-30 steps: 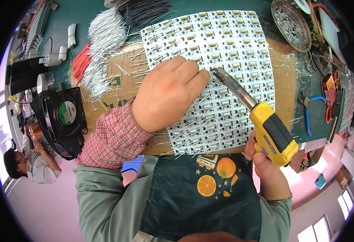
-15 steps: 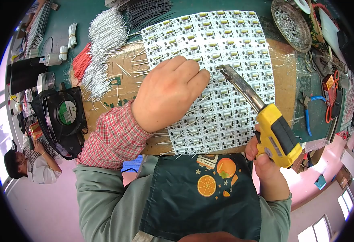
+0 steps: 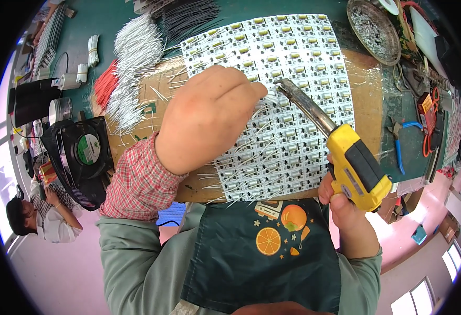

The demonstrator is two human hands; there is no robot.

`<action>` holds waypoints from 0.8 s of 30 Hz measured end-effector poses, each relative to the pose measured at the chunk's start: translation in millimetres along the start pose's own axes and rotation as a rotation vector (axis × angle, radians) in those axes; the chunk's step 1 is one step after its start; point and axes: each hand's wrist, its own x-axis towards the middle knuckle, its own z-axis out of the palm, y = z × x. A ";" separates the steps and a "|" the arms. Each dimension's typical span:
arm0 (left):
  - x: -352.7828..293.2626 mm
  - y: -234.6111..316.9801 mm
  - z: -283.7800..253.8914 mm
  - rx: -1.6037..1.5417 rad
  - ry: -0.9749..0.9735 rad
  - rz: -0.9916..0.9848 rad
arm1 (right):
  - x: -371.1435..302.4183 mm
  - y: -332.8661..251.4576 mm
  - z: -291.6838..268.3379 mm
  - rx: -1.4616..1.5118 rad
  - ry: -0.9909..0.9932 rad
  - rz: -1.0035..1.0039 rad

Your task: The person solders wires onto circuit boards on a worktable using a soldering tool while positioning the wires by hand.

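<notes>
A white panel of many small circuit boards (image 3: 306, 139) lies on a brown board in front of me. Thin white wires stick out from the boards on its left side. My left hand (image 3: 207, 121) is over the panel's left part, its fingers pinched on a thin white wire (image 3: 270, 97), of which only a little shows. My right hand (image 3: 341, 203) is closed round the handle of a yellow and black soldering gun (image 3: 359, 165). The gun's metal tip points up and left, just right of my left fingertips, over the panel.
White wires (image 3: 138, 44), red wires (image 3: 105, 86) and black wires (image 3: 188, 20) lie at the back left. A black fan (image 3: 86, 149) stands left. On the right are a round dish of metal scraps (image 3: 375, 34) and blue-handled pliers (image 3: 399, 147). Another person (image 3: 49, 212) sits far left.
My left hand has shifted left and turned a little, and a bit of white wire now shows at its fingertips. The soldering gun has moved slightly left and up with my right hand.
</notes>
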 end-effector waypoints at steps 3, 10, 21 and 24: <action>0.6 -5.3 3.8 -0.020 -0.013 -0.026 | 0.5 -0.7 0.4 -0.007 -0.006 0.004; 1.4 -8.2 12.0 0.003 -0.122 -0.030 | 1.2 0.4 0.0 0.013 -0.017 0.005; 1.3 -11.7 10.9 -0.033 -0.139 -0.038 | 1.3 2.9 -3.2 -0.012 -0.030 0.030; 2.1 -11.5 9.7 -0.041 -0.149 -0.048 | 1.2 3.6 -3.8 -0.014 -0.027 0.031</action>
